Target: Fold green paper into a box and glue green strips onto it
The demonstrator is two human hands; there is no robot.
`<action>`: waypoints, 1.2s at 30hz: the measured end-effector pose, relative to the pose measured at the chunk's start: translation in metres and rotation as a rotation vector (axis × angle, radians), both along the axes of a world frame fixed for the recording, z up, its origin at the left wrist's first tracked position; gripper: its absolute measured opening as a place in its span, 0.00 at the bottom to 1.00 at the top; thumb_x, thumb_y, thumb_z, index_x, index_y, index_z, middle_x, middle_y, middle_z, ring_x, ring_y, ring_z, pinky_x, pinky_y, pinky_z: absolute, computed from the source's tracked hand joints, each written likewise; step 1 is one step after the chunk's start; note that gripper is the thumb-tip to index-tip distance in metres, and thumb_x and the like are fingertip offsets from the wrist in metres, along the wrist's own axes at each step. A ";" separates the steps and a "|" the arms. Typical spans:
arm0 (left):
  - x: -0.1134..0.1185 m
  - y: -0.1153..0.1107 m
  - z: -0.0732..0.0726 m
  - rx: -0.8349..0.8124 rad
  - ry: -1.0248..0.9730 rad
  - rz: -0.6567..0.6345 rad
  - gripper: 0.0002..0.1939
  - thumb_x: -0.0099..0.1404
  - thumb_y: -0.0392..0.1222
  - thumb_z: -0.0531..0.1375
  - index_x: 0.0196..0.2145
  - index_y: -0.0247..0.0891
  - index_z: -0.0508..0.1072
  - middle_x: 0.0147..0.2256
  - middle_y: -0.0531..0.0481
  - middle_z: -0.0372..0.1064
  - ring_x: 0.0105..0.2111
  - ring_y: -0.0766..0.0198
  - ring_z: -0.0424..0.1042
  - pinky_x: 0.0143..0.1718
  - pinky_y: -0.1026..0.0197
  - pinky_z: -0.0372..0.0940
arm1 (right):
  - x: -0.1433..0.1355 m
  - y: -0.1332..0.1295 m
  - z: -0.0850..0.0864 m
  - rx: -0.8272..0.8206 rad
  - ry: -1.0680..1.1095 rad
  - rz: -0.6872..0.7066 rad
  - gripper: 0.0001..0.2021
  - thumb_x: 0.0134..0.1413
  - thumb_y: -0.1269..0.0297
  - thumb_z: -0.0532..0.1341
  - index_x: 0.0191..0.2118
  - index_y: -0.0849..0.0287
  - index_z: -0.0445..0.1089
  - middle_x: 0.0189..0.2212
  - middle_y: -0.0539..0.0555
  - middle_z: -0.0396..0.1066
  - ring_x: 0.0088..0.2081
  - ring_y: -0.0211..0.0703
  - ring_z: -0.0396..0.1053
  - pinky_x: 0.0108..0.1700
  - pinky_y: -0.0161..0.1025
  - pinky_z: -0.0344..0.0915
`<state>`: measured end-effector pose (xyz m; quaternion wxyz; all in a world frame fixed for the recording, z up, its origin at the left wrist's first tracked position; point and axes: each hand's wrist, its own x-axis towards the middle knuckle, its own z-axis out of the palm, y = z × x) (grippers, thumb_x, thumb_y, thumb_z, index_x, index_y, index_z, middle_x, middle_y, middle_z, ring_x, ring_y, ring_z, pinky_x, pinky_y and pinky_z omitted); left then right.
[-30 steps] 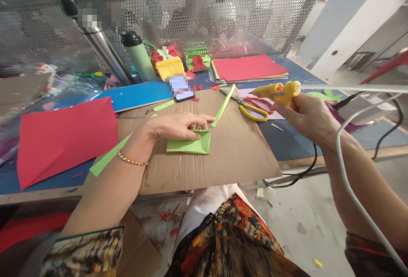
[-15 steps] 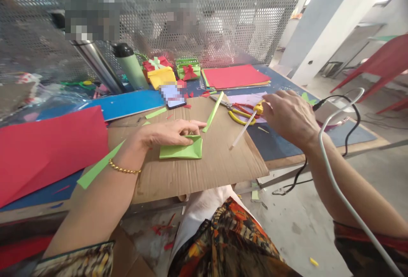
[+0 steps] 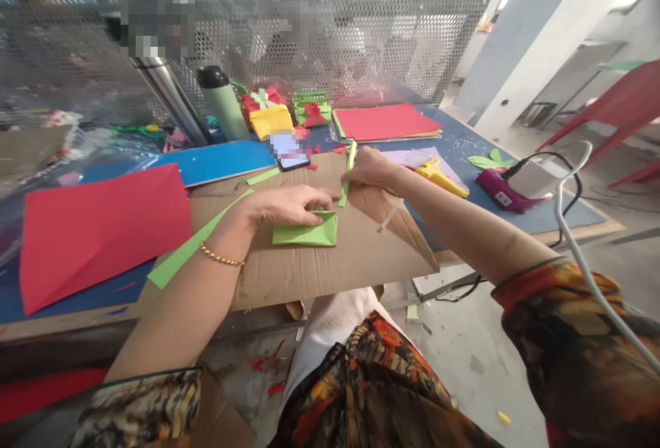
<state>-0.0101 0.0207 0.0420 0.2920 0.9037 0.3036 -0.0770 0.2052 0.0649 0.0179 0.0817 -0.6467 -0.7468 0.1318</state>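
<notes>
My left hand (image 3: 296,206) rests on the cardboard sheet (image 3: 309,276), thumb and fingers holding the top edge of a folded light-green paper piece (image 3: 305,233). Its index finger reaches toward a narrow green paper strip (image 3: 344,190). At the upper part of that strip is my right hand (image 3: 368,168), its fingers closed on it; the fingertips are partly hidden. Under and beyond my right forearm lies what looks like a yellow glue gun (image 3: 442,178). A translucent glue stick (image 3: 390,216) shows on the near side of the arm, over the cardboard.
Red paper (image 3: 103,228) and a longer green strip (image 3: 196,245) lie left. Behind are a phone (image 3: 289,150), a green bottle (image 3: 224,104), small paper bags (image 3: 271,121) and a red paper stack (image 3: 386,121). A purple power strip (image 3: 508,190) with cables stands right.
My right hand has let go of the yellow tool at the right and moved left to the narrow green strip. My left hand stays on the folded green paper. The view has shifted slightly.
</notes>
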 end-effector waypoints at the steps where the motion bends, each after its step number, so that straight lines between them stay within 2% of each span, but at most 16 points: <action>1: 0.000 0.000 0.000 0.003 -0.003 -0.003 0.17 0.65 0.40 0.56 0.50 0.38 0.75 0.72 0.42 0.56 0.63 0.52 0.66 0.59 0.57 0.62 | -0.002 0.000 0.001 -0.017 0.033 -0.025 0.10 0.53 0.62 0.67 0.38 0.64 0.76 0.28 0.61 0.75 0.36 0.53 0.74 0.38 0.43 0.69; 4: -0.002 0.000 0.000 0.029 -0.019 0.017 0.15 0.64 0.42 0.58 0.48 0.38 0.76 0.66 0.42 0.67 0.57 0.52 0.71 0.53 0.57 0.64 | -0.008 0.000 0.004 -0.071 0.130 -0.108 0.05 0.48 0.67 0.69 0.30 0.62 0.73 0.20 0.55 0.70 0.28 0.46 0.70 0.31 0.40 0.67; 6: -0.005 0.000 0.002 0.049 -0.068 0.058 0.15 0.63 0.43 0.60 0.47 0.38 0.77 0.60 0.43 0.72 0.52 0.53 0.73 0.50 0.57 0.65 | -0.010 -0.003 0.007 -0.098 0.205 -0.132 0.06 0.46 0.70 0.69 0.26 0.60 0.70 0.17 0.51 0.65 0.24 0.42 0.66 0.27 0.39 0.64; 11: -0.016 -0.002 0.009 -0.017 -0.298 0.275 0.17 0.66 0.46 0.59 0.50 0.38 0.74 0.51 0.44 0.75 0.47 0.56 0.74 0.46 0.57 0.67 | 0.002 -0.022 0.021 -0.048 0.454 -0.079 0.13 0.57 0.71 0.63 0.24 0.57 0.62 0.16 0.45 0.60 0.19 0.32 0.59 0.21 0.32 0.57; 12: -0.018 -0.001 0.009 -0.036 -0.340 0.316 0.17 0.66 0.45 0.60 0.50 0.37 0.73 0.51 0.43 0.75 0.47 0.56 0.73 0.46 0.56 0.67 | 0.007 -0.026 0.024 -0.011 0.529 -0.066 0.13 0.59 0.71 0.62 0.25 0.57 0.61 0.17 0.44 0.60 0.19 0.32 0.60 0.21 0.31 0.58; 13: -0.020 -0.001 0.009 -0.048 -0.381 0.350 0.18 0.65 0.45 0.61 0.51 0.36 0.72 0.52 0.42 0.74 0.48 0.56 0.73 0.46 0.56 0.67 | 0.012 -0.030 0.027 0.036 0.706 -0.073 0.13 0.59 0.71 0.62 0.26 0.56 0.61 0.17 0.45 0.62 0.18 0.32 0.61 0.19 0.32 0.58; 16: -0.024 0.003 0.008 -0.049 -0.490 0.428 0.22 0.61 0.45 0.63 0.52 0.35 0.72 0.53 0.41 0.72 0.49 0.57 0.71 0.47 0.55 0.68 | 0.023 -0.041 0.029 0.112 1.061 0.062 0.13 0.55 0.66 0.69 0.27 0.56 0.63 0.15 0.45 0.64 0.16 0.33 0.63 0.17 0.31 0.59; 19: -0.026 0.006 0.005 -0.068 -0.554 0.456 0.28 0.59 0.44 0.66 0.57 0.36 0.72 0.50 0.43 0.72 0.46 0.59 0.71 0.45 0.57 0.67 | 0.023 -0.052 0.021 0.016 1.234 0.288 0.16 0.48 0.57 0.75 0.30 0.57 0.68 0.18 0.46 0.69 0.17 0.31 0.62 0.18 0.31 0.59; 22: -0.026 0.005 0.003 -0.086 -0.593 0.484 0.35 0.59 0.45 0.67 0.63 0.36 0.69 0.42 0.47 0.71 0.42 0.61 0.70 0.43 0.58 0.66 | 0.015 -0.062 0.012 -0.132 1.254 0.403 0.18 0.49 0.52 0.75 0.34 0.60 0.72 0.24 0.49 0.73 0.19 0.29 0.62 0.20 0.31 0.62; 24: -0.024 0.003 0.003 -0.077 -0.608 0.502 0.37 0.59 0.46 0.67 0.65 0.36 0.68 0.40 0.48 0.70 0.42 0.61 0.70 0.43 0.58 0.66 | 0.011 -0.067 0.007 -0.181 1.248 0.429 0.17 0.51 0.52 0.73 0.35 0.61 0.73 0.25 0.50 0.74 0.20 0.29 0.63 0.21 0.31 0.62; 32: -0.014 -0.006 0.002 -0.063 -0.633 0.459 0.33 0.60 0.43 0.67 0.63 0.39 0.71 0.56 0.42 0.73 0.54 0.55 0.71 0.55 0.51 0.67 | 0.011 -0.063 -0.007 -0.216 1.132 0.404 0.14 0.53 0.55 0.70 0.33 0.63 0.74 0.24 0.49 0.72 0.21 0.30 0.63 0.21 0.31 0.60; 36: -0.013 -0.007 -0.001 -0.050 -0.637 0.427 0.31 0.61 0.42 0.67 0.62 0.40 0.73 0.60 0.41 0.72 0.59 0.51 0.70 0.59 0.47 0.66 | 0.009 -0.063 -0.006 -0.160 1.180 0.380 0.13 0.51 0.56 0.71 0.30 0.62 0.72 0.21 0.46 0.68 0.19 0.30 0.62 0.20 0.30 0.59</action>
